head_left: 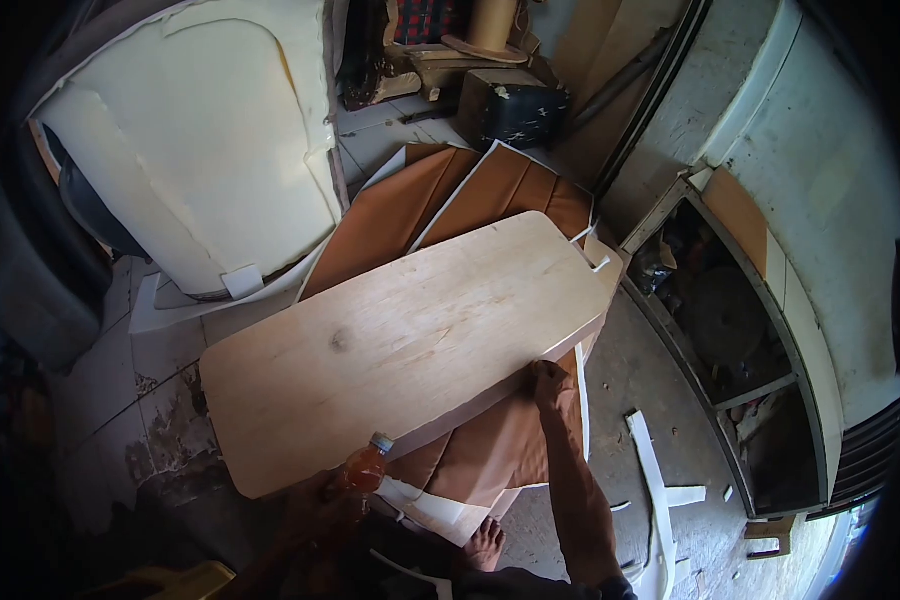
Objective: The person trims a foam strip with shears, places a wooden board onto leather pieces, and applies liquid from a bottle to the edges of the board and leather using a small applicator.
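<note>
A long plywood board (410,345) with rounded corners lies slantwise in front of me, over brown stitched upholstery panels (390,220) with white edging. My right hand (550,385) is closed at the board's near long edge, its fingers curled against the side. In shadow at the lower left, my left hand (322,492) is closed around a clear bottle (366,466) of orange-red liquid. The bottle stands tilted beside the board's near edge, its pale cap uppermost. Part of the left hand is lost in the dark.
A cream foam-covered seat back (210,150) leans at the upper left. Behind the panels sits a worn black box-shaped block (515,108). On the right stands a metal-framed shelf (725,330). White offcut strips (655,490) litter the floor, and my bare foot (485,545) is below.
</note>
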The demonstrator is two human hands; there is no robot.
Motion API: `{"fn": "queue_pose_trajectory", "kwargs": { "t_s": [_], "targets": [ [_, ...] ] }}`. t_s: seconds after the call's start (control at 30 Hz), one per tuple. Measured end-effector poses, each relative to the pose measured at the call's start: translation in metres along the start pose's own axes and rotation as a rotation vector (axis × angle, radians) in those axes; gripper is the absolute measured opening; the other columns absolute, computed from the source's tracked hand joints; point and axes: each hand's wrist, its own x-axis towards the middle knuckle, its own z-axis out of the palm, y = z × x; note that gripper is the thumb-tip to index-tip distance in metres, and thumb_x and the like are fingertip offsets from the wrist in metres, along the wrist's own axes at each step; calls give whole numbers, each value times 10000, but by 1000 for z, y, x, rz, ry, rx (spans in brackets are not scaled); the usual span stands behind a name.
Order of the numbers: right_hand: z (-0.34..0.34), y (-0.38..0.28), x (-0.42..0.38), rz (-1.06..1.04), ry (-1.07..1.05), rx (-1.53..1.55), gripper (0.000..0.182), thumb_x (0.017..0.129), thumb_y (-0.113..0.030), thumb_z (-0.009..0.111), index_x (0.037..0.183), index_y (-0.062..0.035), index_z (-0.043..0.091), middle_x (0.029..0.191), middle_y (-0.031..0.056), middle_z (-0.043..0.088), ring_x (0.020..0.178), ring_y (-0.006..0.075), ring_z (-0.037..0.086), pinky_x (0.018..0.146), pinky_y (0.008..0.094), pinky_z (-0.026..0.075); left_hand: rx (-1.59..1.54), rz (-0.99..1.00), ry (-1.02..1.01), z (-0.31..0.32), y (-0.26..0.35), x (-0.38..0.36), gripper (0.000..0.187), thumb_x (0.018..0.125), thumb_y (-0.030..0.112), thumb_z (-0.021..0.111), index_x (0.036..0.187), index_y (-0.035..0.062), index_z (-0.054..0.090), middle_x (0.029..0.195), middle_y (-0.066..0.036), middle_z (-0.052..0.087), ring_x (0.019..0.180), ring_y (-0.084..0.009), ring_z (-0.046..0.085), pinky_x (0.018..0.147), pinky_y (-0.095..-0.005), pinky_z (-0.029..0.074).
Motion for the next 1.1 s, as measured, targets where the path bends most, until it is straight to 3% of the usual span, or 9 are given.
{"fn": "queue_pose_trajectory", "kwargs": {
  "t_s": [0.07, 0.17, 0.63, 0.7, 0.8, 0.87, 0.93, 1.0, 1.1],
  "targets": [
    [10, 4, -1, -123, -81, -109, 294, 906, -326, 619, 1031, -101, 761, 1030, 177, 723, 980, 375, 685, 856, 457, 530, 98, -18, 14, -5, 0, -2, 450, 874, 290, 751, 1182, -22, 647, 903, -111, 729, 801, -158, 705, 739, -309, 572],
    [9, -5, -26, -254, -118, -164, 292, 912, -331, 613, 1037, -107, 753, 1031, 178, 708, 975, 384, 678, 852, 464, 533, -65, -115, 8, -6, 14, -9, 424, 891, 227, 733, 1212, -30, 629, 904, -104, 725, 802, -159, 708, 743, -308, 582],
    [34, -55, -178, -485, -250, -201, 206, 921, -280, 642, 993, -114, 738, 969, 145, 697, 886, 366, 676, 774, 440, 541, -136, 68, 29, -12, -24, -9, 412, 876, 207, 765, 1189, -35, 648, 925, -117, 735, 838, -164, 715, 756, -319, 590],
    [28, -63, -188, -581, -301, -61, 200, 932, -264, 634, 1008, -119, 749, 931, 144, 700, 874, 347, 683, 759, 440, 542, -116, 63, 32, -12, -21, -9, 418, 871, 219, 770, 1185, -32, 654, 942, -118, 736, 843, -162, 714, 764, -322, 589],
    [16, -45, -148, -558, -167, -67, 199, 941, -249, 628, 1008, -115, 759, 898, 143, 701, 872, 322, 692, 748, 433, 541, -184, -1, 27, -17, 11, -16, 431, 859, 246, 780, 1175, -25, 665, 966, -115, 739, 851, -160, 713, 778, -325, 585],
    [-5, -59, -134, -351, -28, -179, 202, 955, -281, 600, 1016, -153, 744, 913, 141, 693, 832, 356, 686, 721, 449, 549, -279, -60, 14, -18, 13, -21, 438, 852, 260, 785, 1169, -21, 671, 973, -111, 740, 854, -159, 712, 784, -324, 582],
    [6, -43, -126, -319, -43, -202, 170, 931, -214, 631, 983, -116, 759, 898, 146, 699, 890, 319, 689, 750, 425, 537, -127, 61, 101, -19, -9, -17, 449, 846, 270, 788, 1163, -26, 670, 950, -117, 738, 854, -159, 712, 779, -314, 577],
    [35, -14, -133, -677, -256, -88, 151, 912, -194, 631, 988, -119, 738, 919, 149, 695, 915, 333, 682, 761, 423, 540, -84, 32, 104, -20, -30, -11, 454, 844, 273, 789, 1165, -24, 669, 943, -120, 737, 855, -160, 711, 775, -313, 577],
    [25, -51, -186, -772, -306, 13, 146, 900, -196, 655, 992, -107, 725, 952, 154, 691, 900, 334, 678, 785, 413, 547, -26, -36, 91, -19, -24, -8, 458, 838, 276, 793, 1164, -21, 669, 935, -128, 734, 859, -161, 710, 773, -314, 576]
  ]
}}
